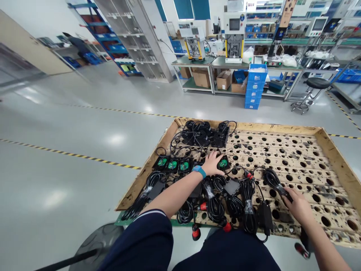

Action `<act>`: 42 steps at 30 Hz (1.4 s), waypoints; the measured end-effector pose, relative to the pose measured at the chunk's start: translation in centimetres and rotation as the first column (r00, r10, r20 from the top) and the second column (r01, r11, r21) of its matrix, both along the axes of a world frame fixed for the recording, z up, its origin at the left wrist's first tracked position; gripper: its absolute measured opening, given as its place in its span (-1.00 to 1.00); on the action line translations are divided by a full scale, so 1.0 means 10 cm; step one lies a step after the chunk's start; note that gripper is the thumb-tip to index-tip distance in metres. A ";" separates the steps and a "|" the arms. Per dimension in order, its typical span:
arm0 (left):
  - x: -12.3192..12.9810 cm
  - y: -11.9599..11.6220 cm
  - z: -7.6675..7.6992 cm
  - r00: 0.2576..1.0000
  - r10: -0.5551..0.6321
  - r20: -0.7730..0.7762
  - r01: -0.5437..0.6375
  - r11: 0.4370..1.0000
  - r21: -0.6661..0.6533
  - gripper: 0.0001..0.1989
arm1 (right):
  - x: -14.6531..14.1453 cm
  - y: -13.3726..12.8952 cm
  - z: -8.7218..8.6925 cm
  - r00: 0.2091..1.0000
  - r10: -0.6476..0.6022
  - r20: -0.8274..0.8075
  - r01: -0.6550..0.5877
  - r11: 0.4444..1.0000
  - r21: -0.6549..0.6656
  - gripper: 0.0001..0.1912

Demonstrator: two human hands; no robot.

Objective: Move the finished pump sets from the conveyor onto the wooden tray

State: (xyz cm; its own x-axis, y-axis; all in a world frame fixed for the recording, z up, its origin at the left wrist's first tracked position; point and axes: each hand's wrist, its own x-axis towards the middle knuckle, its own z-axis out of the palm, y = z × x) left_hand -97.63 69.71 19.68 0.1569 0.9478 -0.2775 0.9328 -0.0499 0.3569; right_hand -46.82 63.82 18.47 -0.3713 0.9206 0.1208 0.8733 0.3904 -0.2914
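Observation:
My left hand (212, 164) lies with fingers spread at the left edge of a black square unit with a green centre (223, 163). Whether it grips the unit's edge is hard to see. More such units (173, 164) sit in a row to its left, one partly hidden behind my wrist. My right hand (298, 205) is closed around the lower end of a coiled black cable (272, 178), bound with clear wrap. Nearby lie further cable coils (248, 205), a black box (265, 216) and red-and-black connectors (196, 232).
A wooden-rimmed tray (270, 128) with a perforated base holds everything. Black round parts with tangled cables (201, 136) fill its far left corner. A stool (96, 244) stands at lower left. Beyond are stacked blue bins (255, 88), workbenches with machines (234, 37) and another stool (317, 83).

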 end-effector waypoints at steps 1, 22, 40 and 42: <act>-0.10 -0.02 0.03 1.000 0.025 -0.008 -0.025 1.000 -0.002 0.20 | 0.06 -0.01 -0.06 0.999 -0.024 0.033 0.026 0.999 -0.044 -0.55; -1.20 -0.58 -0.03 0.971 0.066 -0.228 -0.063 0.998 0.022 0.12 | -4.11 1.03 0.24 0.795 0.469 0.384 -0.224 0.816 -0.534 0.39; -0.58 -0.27 -0.04 0.999 -0.017 -0.052 0.017 1.000 0.014 -0.03 | -4.61 0.75 0.22 0.914 0.273 0.301 -0.121 0.890 -0.439 0.15; -0.63 -0.27 -0.07 0.997 -0.057 -0.051 0.057 0.998 0.003 -0.06 | -4.34 0.82 0.18 0.949 0.200 0.243 -0.077 0.897 -0.436 0.23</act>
